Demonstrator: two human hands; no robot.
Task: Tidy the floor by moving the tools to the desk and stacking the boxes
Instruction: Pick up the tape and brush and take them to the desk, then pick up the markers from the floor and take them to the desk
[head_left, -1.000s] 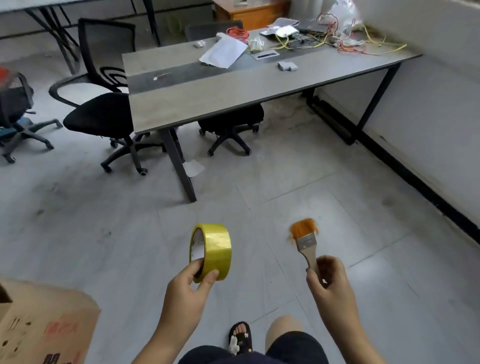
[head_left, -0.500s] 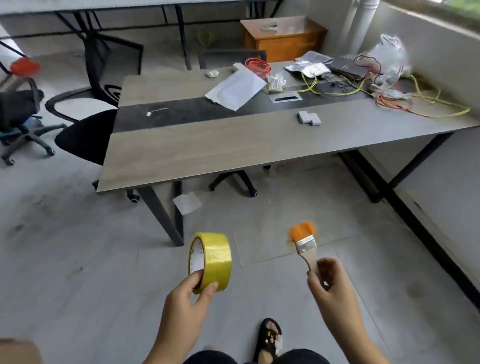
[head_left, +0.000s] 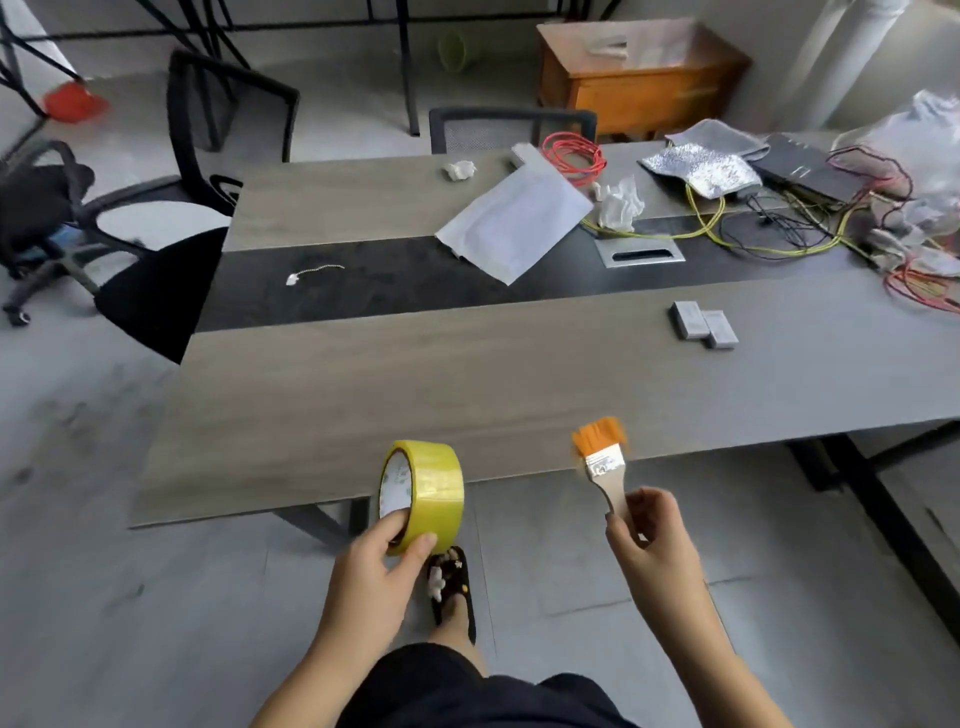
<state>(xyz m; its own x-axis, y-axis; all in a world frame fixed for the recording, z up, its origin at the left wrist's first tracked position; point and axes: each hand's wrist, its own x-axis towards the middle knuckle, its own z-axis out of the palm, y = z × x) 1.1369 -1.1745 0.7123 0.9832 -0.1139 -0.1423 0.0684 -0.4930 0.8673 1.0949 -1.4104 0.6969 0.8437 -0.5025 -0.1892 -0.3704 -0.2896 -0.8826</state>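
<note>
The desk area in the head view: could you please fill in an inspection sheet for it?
Surface: desk, wood-look top with a dark middle strip; near half mostly bare.
Job's things: yellow tape roll and orange-bristled brush, both held at the near edge, not yet set down.
Clutter: white envelope, crumpled tissues, two grey blocks, silver pouch, plastic bag.
Grippers: left hand grips the tape; right hand pinches the brush handle.
Cables: red coil; yellow and black wires tangled far right.
Surroundings: office chairs, wooden cabinet, grey floor.

The yellow roll of tape (head_left: 422, 496) and orange-bristled wooden brush (head_left: 602, 465) are being carried up to the long grey desk's (head_left: 467, 384) near edge.
</note>
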